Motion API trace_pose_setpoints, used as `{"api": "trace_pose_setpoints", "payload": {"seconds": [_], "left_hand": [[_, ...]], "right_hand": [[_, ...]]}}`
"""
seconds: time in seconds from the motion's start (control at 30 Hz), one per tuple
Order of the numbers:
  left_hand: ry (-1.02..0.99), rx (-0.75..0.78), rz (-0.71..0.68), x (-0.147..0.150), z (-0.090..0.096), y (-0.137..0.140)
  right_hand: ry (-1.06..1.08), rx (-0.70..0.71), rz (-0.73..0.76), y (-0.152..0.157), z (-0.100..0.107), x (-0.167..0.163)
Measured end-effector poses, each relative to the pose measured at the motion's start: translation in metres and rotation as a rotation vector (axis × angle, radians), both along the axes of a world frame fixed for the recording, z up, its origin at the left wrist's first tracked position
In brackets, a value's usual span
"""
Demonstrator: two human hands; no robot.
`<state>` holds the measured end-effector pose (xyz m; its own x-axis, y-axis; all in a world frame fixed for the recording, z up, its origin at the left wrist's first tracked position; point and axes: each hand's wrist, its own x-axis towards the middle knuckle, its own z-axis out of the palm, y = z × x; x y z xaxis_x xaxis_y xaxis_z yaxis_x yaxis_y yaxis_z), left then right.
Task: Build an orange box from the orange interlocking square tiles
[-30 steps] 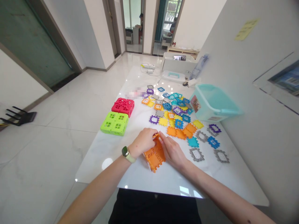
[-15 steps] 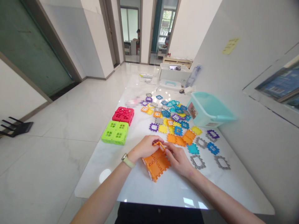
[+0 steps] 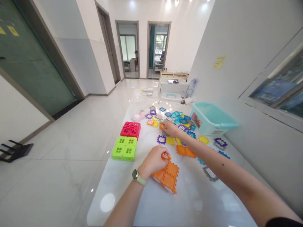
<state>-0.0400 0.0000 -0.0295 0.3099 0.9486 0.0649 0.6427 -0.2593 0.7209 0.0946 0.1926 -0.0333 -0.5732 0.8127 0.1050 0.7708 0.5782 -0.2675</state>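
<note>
My right hand (image 3: pixel 170 128) has left the half-built orange plastic block box (image 3: pixel 166 176) and is closing fingers on an orange window tile (image 3: pixel 162 126) in the pile, while my left hand (image 3: pixel 153 161) keeps gripping the box's upper edge on the white table (image 3: pixel 189 201).

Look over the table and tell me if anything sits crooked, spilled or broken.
Nothing looks broken. The loose coloured plastic puzzle tiles lie scattered beside the tipped teal plastic bin, as if poured out. The left hand holds the half-built orange tile block, which lies skewed to the table edge. The right hand touches an orange tile in the pile.
</note>
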Motion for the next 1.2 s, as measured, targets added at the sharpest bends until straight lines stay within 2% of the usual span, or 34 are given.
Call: {"api": "trace_pose_setpoints", "payload": {"seconds": [0.13,0.3,0.43,0.63,0.83,1.03,1.2], "left_hand": [[0.082,-0.027,-0.067,-0.001,0.002,0.000],[0.209,-0.081,-0.032,0.003,0.002,0.001],[0.270,-0.129,-0.018,0.003,0.002,0.002],[0.330,-0.215,0.075,0.002,0.006,-0.001],[0.339,-0.283,0.057,0.003,0.007,-0.001],[0.303,-0.298,0.053,0.002,0.004,-0.003],[0.157,-0.171,0.165,-0.007,-0.001,0.002]], "right_hand": [[-0.144,-0.076,-0.038,0.018,0.000,-0.007],[-0.259,-0.150,-0.032,0.030,0.010,-0.005],[-0.272,-0.203,-0.019,0.035,0.016,-0.002],[-0.257,-0.241,-0.025,0.040,0.017,0.012],[-0.248,-0.264,-0.013,0.039,0.023,0.017],[-0.223,-0.265,-0.061,0.028,0.042,0.016],[-0.153,-0.243,-0.094,0.016,0.054,0.038]]}}
